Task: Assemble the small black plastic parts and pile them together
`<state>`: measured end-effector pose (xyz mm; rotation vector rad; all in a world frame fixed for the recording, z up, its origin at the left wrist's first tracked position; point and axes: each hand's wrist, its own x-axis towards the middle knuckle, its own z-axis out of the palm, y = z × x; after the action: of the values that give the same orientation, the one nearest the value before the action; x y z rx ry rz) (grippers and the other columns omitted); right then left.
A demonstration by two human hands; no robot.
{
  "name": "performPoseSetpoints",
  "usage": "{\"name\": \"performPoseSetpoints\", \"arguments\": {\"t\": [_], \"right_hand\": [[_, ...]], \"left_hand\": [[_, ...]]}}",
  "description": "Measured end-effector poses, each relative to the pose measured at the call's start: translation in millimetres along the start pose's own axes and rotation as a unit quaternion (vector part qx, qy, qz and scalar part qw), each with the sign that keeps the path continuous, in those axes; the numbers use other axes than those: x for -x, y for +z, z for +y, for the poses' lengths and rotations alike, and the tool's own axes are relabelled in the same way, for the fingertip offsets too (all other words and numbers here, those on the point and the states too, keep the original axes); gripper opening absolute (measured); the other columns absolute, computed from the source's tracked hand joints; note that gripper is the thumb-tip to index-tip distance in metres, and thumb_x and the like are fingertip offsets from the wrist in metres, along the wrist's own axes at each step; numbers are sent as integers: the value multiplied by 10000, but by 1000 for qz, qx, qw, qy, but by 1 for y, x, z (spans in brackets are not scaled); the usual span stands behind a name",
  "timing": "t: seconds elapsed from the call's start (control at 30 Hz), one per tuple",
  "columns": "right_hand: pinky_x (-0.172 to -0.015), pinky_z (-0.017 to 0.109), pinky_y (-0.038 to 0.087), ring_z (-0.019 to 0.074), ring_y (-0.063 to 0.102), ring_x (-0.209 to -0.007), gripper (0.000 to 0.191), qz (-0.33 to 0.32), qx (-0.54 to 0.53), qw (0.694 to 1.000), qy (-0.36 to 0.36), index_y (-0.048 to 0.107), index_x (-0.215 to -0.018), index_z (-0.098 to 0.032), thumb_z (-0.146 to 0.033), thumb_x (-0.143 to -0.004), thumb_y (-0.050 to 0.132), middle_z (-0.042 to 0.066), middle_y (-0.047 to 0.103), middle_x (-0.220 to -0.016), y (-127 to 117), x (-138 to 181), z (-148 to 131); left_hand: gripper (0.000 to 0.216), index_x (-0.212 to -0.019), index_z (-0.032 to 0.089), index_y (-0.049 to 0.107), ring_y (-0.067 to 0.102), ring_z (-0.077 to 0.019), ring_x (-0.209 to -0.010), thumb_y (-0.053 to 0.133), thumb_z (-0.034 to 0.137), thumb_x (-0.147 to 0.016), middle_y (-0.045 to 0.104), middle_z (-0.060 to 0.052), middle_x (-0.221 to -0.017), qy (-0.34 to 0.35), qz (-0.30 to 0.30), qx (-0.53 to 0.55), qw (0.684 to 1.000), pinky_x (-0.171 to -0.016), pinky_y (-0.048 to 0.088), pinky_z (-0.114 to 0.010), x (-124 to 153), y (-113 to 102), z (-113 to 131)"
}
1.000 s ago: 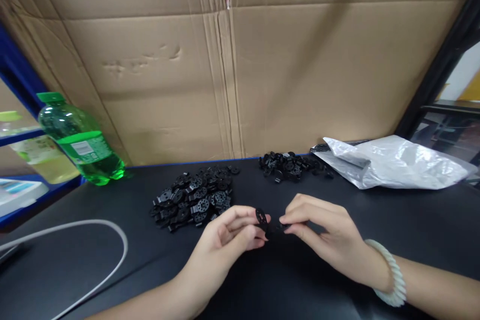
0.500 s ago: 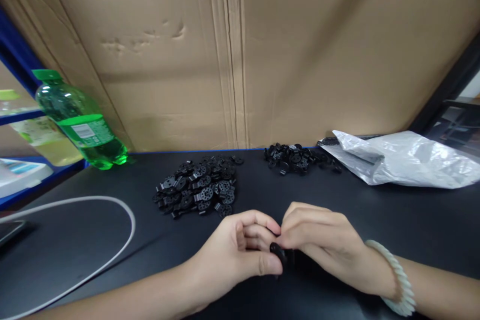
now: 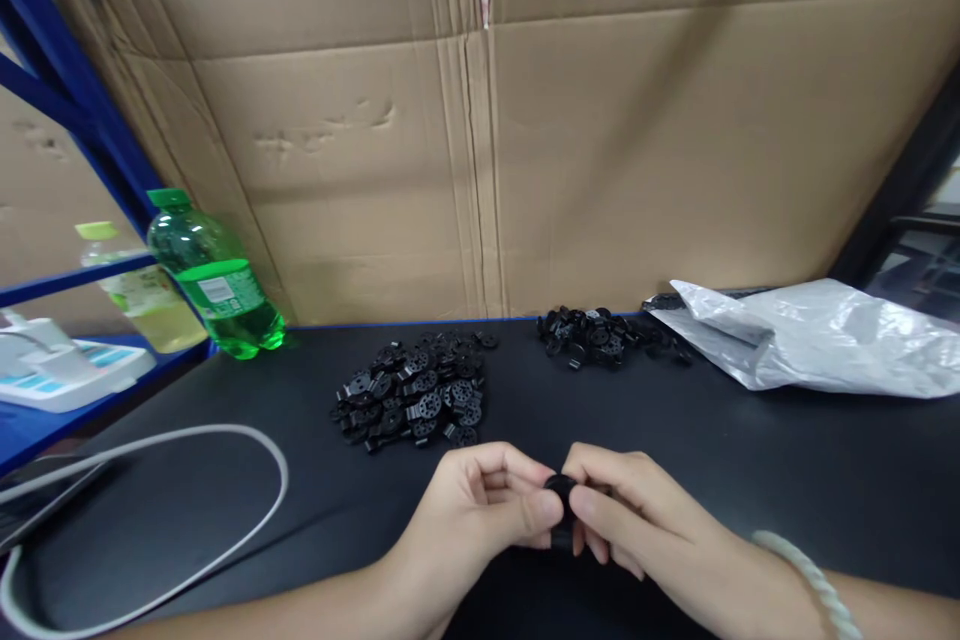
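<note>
Between my two hands, low in the middle of the view, is a small round black plastic part [image 3: 560, 490]. My left hand [image 3: 491, 505] pinches it from the left between thumb and index finger. From the right, my right hand [image 3: 637, 520] grips the same part with thumb and fingers, and a pale twisted bracelet [image 3: 806, 575] circles that wrist. Fingers cover much of the part, so its detail is hidden. Beyond my left hand lies a large pile of black plastic parts [image 3: 420, 395], round with small holes and a clip-like tab.
A smaller pile of black parts [image 3: 592, 335] sits farther back, beside a silvery plastic bag [image 3: 817, 340]. At left are a green bottle [image 3: 217, 280], a power strip [image 3: 90, 375] and a looped white cable [image 3: 281, 465]. A cardboard wall [image 3: 360, 190] backs the black table [image 3: 360, 530].
My right hand has turned, so its thumb now presses on the black part facing me. The part sits more upright between both thumbs. The camera view has tilted up slightly.
</note>
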<state>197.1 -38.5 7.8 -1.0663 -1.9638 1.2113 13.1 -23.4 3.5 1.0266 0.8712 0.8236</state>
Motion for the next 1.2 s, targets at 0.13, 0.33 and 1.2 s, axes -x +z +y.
{"name": "performPoseSetpoints", "arguments": {"t": [0.13, 0.33, 1.2], "right_hand": [[-498, 180, 377, 85, 438, -569, 352, -5, -4, 1000, 0, 537, -769, -155, -386, -972, 365, -5, 526, -674, 1, 3, 1], [-562, 211, 410, 120, 470, -642, 312, 17, 55, 998, -7, 548, -760, -171, -333, -960, 371, 14, 552, -708, 4, 3, -7], [-360, 148, 266, 39, 313, -427, 480, -24, -177, 980, 89, 481, -1105, -234, -621, -825, 524, -23, 504, -684, 6, -8, 43]], "left_hand": [[229, -716, 116, 709, 591, -101, -563, 840, 273, -612, 659, 2, -579, -2, 10, 1, 1000, -587, 474, -224, 0, -2, -1], [241, -699, 114, 713, 597, -113, -554, 847, 282, -592, 661, -9, -583, 16, 21, -2, 1000, -582, 475, -241, -1, -1, -2], [294, -891, 205, 736, 674, -260, -774, 565, 38, -719, 745, -61, -864, 221, 152, -769, 580, -664, 479, -336, -9, -98, 108]]}}
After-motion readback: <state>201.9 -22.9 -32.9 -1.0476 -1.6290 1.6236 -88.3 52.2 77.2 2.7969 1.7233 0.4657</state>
